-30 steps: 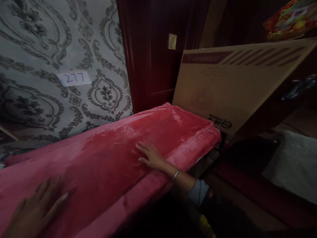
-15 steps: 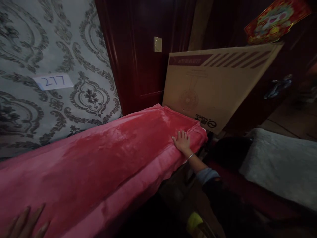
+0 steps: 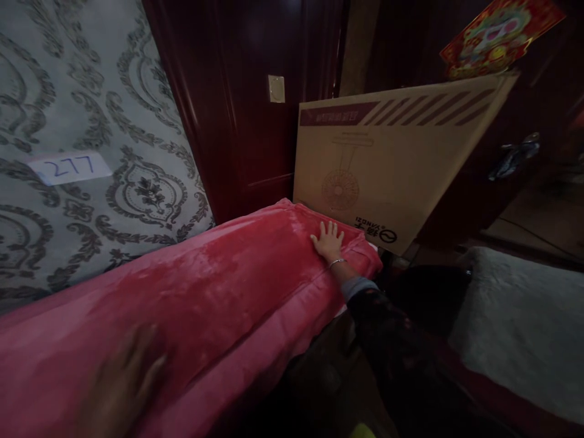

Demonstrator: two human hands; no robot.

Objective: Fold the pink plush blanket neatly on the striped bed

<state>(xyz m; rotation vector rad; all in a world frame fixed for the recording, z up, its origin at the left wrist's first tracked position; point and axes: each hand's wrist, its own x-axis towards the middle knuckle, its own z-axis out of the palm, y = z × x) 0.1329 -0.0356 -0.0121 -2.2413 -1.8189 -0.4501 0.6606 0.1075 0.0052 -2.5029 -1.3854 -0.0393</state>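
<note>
A pink-red plush cloth (image 3: 237, 286) is draped over a long, narrow surface running from the lower left to the middle of the view. My right hand (image 3: 328, 242) lies flat on it near the far right end, fingers spread, a thin bracelet at the wrist. Over the near left part of the cloth is my left hand (image 3: 123, 383), blurred by motion, with its fingers stretched out. I cannot tell whether it touches the cloth. Neither hand grips anything. What lies under the cloth is hidden.
A large cardboard box (image 3: 387, 158) leans behind the cloth's far end, before a dark red door (image 3: 255, 140). Patterned wallpaper (image 3: 150, 188) with a paper marked 277 (image 3: 70, 168) is at left. A grey fluffy cover (image 3: 520, 328) lies at right.
My left hand has come further into view, up and right over the cloth. My right hand has slid slightly away from me, off the cloth's front edge onto its top. The view has shifted a little.
</note>
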